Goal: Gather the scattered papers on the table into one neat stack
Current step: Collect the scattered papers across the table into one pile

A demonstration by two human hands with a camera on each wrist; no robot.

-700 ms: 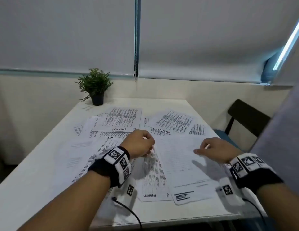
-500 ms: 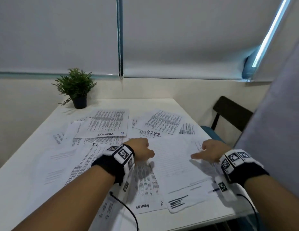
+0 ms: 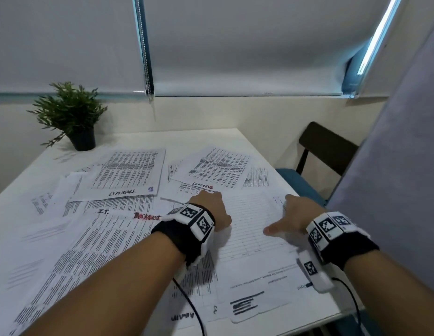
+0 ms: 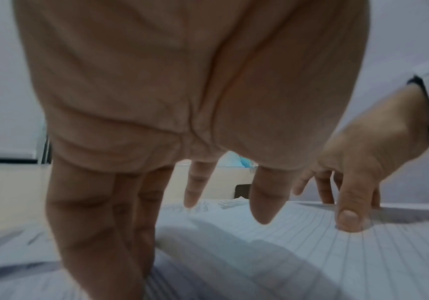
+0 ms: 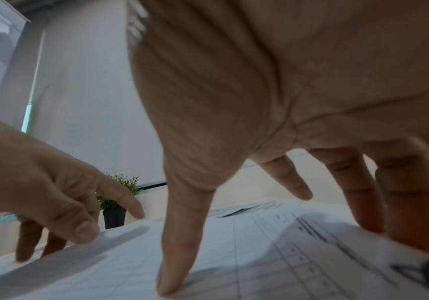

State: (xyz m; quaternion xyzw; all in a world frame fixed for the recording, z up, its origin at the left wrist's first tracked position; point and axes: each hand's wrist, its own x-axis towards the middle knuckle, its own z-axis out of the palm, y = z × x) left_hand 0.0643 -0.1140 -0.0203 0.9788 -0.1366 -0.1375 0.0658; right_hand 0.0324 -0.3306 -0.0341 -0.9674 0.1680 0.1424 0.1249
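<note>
Several printed papers lie scattered and overlapping over the white table. Nearest me is a lined form sheet on top of the others. My left hand stands at its far left edge, fingers pointing down onto the paper, where the sheet bulges up a little. My right hand is at the sheet's right edge, its thumb pressed on the sheet and its fingers on the margin. Neither hand grips anything. Two sheets with handwritten headings lie farther back.
A small potted plant stands at the table's far left corner. A dark chair with a blue seat is beside the table's right edge, and a grey partition rises close on my right. Thin cables trail from both wristbands.
My left hand has moved forward along the lined sheet's left edge and its fingers have uncurled onto the paper. The right hand stayed at the right edge, thumb now spread out.
</note>
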